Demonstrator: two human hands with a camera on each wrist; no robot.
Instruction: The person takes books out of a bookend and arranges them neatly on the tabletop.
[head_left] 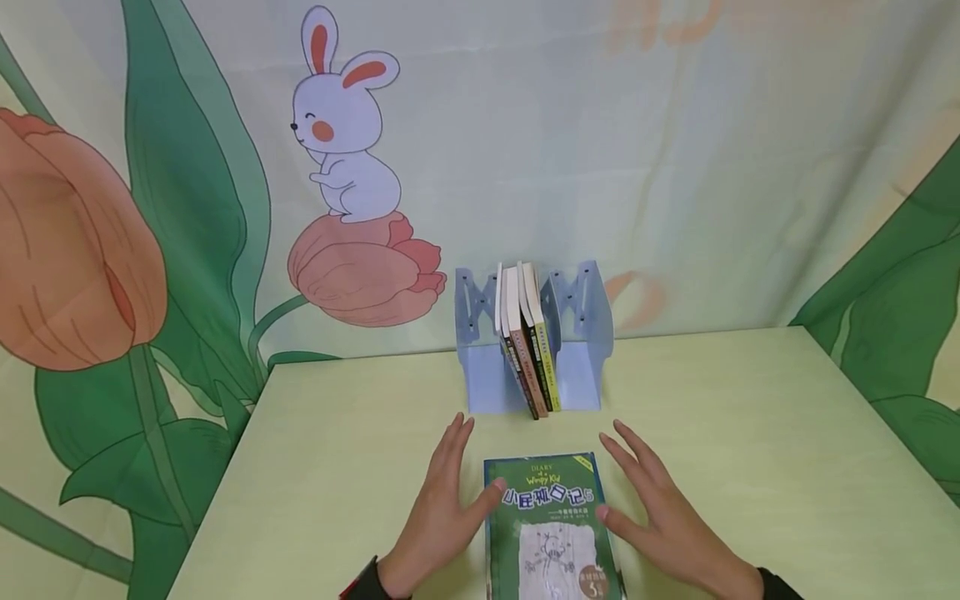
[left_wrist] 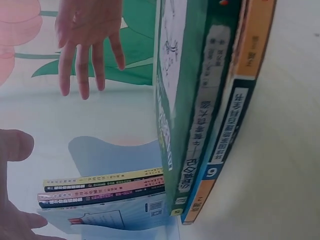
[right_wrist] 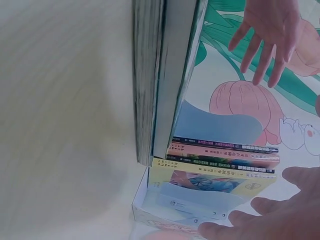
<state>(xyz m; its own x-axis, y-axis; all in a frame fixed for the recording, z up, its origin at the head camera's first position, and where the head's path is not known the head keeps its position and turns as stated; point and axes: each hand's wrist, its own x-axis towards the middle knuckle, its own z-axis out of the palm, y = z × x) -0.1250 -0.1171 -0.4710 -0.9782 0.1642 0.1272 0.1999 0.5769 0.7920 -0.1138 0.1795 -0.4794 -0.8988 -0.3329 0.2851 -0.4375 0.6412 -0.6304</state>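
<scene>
A green comic-style book point(head_left: 555, 500) lies face up near the table's front. Beneath it is a second book point(left_wrist: 210, 165) with an orange and dark blue spine, seen in the left wrist view. My left hand point(head_left: 444, 510) hovers at the left side of this pile, fingers spread, the thumb by the cover's edge. On the other side my right hand point(head_left: 667, 521) is held likewise, palm facing inward. Neither hand holds anything; whether the thumbs touch the cover I cannot tell. The right wrist view shows the page edges point(right_wrist: 165, 85) of the pile.
Behind the pile stands a light blue book rack point(head_left: 581, 333), with several thin books point(head_left: 534, 350) leaning in its middle. The pale table point(head_left: 337, 442) reaches back to a cloth backdrop point(head_left: 525, 167) printed with a rabbit and tulips.
</scene>
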